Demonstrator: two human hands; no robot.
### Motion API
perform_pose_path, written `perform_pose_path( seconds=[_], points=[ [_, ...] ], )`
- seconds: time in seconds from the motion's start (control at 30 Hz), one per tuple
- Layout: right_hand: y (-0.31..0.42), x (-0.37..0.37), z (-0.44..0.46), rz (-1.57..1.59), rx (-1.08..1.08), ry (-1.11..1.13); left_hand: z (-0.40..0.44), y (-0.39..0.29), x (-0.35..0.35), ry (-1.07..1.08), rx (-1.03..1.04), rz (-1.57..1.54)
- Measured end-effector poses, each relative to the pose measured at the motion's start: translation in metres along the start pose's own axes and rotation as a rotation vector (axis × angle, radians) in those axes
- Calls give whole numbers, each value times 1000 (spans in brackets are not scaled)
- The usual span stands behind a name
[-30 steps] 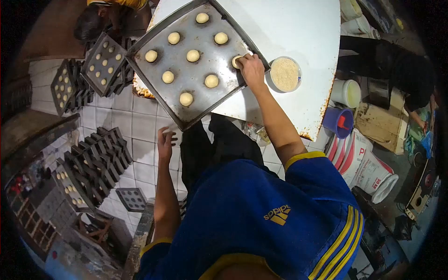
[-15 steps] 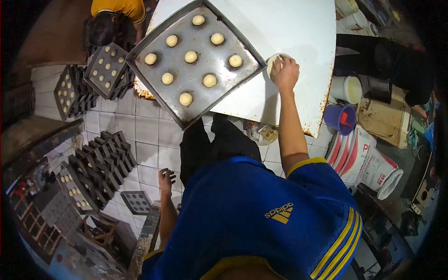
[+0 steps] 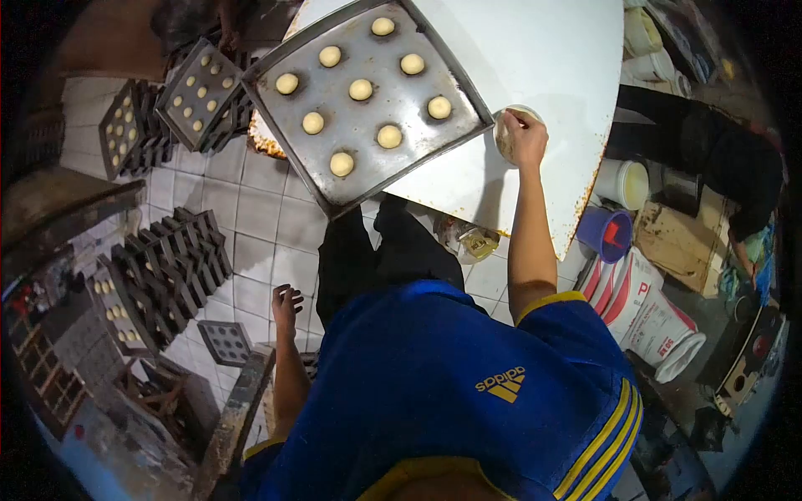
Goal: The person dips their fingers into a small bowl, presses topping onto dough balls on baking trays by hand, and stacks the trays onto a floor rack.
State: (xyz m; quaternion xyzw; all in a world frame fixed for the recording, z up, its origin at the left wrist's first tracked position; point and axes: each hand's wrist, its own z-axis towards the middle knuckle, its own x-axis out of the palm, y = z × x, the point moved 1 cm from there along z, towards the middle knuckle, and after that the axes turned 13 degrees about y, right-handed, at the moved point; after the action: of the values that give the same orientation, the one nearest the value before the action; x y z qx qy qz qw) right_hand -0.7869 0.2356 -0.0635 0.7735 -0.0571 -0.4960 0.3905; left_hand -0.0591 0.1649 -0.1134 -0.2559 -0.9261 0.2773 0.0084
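Observation:
My right hand [image 3: 526,140] is over a shallow round tub [image 3: 505,144] on the white table, its fingers bunched together and pointing down into the tub. Whatever they may pinch is hidden. Beside the tub lies a square metal baking tray [image 3: 271,104], set at an angle and jutting past the table's near edge. Several pale dough balls [image 3: 360,89] sit on it in spaced rows. Away from the table, my left hand [image 3: 286,305] hangs low at my side above the tiled floor, fingers loosely spread, holding nothing.
Stacks of trays with dough balls [image 3: 197,93] stand on the floor at left; more stacked trays [image 3: 171,267] lean below. At right are a white bucket [image 3: 622,184], a purple bucket [image 3: 603,234] and sacks [image 3: 660,321]. A person in dark clothes [image 3: 710,150] is beyond the table.
My right hand's fingers have drawn together over the tub. My left hand has shifted slightly. The view has moved a little, and the orange-shirted person at upper left is largely out of sight.

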Motion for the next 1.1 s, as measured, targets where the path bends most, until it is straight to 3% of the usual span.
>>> perform_pose_path(
  seconds=[0.13, 0.2, 0.23, 0.3, 0.43, 0.53, 0.63, 0.67, 0.83, 0.93, 0.97, 1.03, 1.1],
  points=[
    [55, 46, -26, 255, -235, 350, -13, 18, 7, 9, -24, -28],
    [71, 92, -40, 238, -308, 479, -15, 25, 10, -1, -39, -18],
    [96, 96, -49, 132, -230, 581, -15, 29, 10, -8, -49, -2],
    [99, 131, -49, -4, -513, 431, -19, 28, 15, -23, -50, -22],
    [111, 157, -48, -175, -700, 392, -27, 33, 18, -27, -55, -42],
    [108, 169, -52, -511, -870, 341, -24, 57, 14, -46, -60, -77],
    [117, 158, -68, -525, -855, 293, -32, 59, 20, -70, -85, -77],
    [116, 155, -73, -611, -801, 413, -30, 64, 20, -71, -84, -79],
    [93, 160, -96, -695, -707, 496, -24, 68, 27, -38, -106, -63],
    [107, 134, -84, -531, -638, 459, -16, 62, 23, -9, -103, -65],
    [105, 115, -72, -239, -635, 328, -15, 57, 22, -10, -100, -63],
    [83, 76, -49, -105, -411, 39, -16, 43, 21, -18, -67, -53],
    [47, 38, -28, -205, -299, -188, -16, 32, 21, -30, -65, -44]
  ],
)
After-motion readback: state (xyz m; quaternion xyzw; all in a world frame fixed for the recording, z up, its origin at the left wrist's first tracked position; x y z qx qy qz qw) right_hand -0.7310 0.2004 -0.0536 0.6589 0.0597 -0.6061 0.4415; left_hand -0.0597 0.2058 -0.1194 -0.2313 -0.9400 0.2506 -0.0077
